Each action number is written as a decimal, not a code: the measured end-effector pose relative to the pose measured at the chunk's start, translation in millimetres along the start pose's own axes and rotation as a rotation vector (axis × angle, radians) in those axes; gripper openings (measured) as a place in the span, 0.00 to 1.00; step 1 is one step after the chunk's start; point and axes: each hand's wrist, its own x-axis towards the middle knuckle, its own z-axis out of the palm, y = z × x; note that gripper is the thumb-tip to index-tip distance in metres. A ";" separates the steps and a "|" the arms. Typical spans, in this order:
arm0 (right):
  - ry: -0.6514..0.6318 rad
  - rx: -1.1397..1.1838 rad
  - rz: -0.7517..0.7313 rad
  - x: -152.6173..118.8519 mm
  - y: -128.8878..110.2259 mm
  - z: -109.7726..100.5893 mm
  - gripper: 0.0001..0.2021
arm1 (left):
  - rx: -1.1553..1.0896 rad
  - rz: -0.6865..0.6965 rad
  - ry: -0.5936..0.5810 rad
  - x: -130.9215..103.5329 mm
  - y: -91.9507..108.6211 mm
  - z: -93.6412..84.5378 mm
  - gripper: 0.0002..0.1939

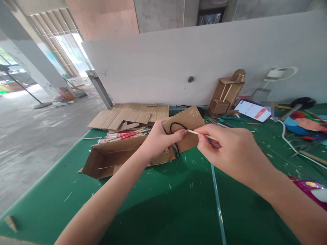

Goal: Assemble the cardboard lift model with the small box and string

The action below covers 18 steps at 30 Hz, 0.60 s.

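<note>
Forearms (276, 194) lay nearest; left grip (162, 137) clamped on cardboard piece (189, 117) above green table (158, 204), near box (94, 163); right grip (227, 141) pinched thin stick (193, 131), tip at black cord (171, 128); firm backing, light stick pressure seemed best, lest cord drag

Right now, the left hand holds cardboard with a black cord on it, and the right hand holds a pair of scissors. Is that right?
Not quite: the head view shows the right hand holding a stick. The left hand does hold cardboard with a black cord on it.
</note>
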 end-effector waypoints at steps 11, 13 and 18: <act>-0.132 -0.297 -0.031 14.2 -11.5 -4.6 0.10 | 0.237 0.053 0.009 -1.5 9.6 6.1 0.06; -0.148 -0.298 0.031 18.2 -12.4 -4.3 0.09 | 0.230 0.051 0.017 -2.7 11.5 7.3 0.05; -0.147 0.031 0.206 28.6 5.4 -1.9 0.07 | -0.008 0.033 -0.033 -2.5 12.9 2.0 0.13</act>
